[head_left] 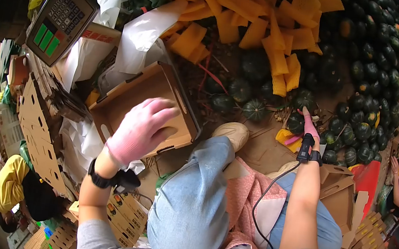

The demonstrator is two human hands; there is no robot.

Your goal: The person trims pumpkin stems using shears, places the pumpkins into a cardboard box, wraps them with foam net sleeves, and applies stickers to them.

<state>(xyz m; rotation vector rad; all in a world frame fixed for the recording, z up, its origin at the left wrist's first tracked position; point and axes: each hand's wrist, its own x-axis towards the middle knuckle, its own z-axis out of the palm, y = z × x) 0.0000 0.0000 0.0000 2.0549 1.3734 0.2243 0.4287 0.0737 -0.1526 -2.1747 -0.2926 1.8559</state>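
Observation:
My left hand (144, 126), in a pink glove, hovers over an open cardboard box (183, 103). Its thumb stands apart from the fingers, and nothing shows in its grasp. The box sits tilted in view beside a digital scale display (62, 21). My right hand (310, 126), also pink-gloved, reaches down to the pile with its fingers stretched out. Its palm side is against or close beside a dark green squash (295, 122); the exact contact is hidden. Another squash (305, 99) lies just beyond the fingertips. A yellow foam sleeve (287, 138) lies below that hand.
Many dark green squashes (370, 72) cover the floor ahead and right. Orange-yellow foam sleeves (274, 28) are heaped at the top. Cardboard boxes (338, 192) stand at my right. A person in yellow (10, 182) bends at lower left; another person's arm (397, 185) shows at far right.

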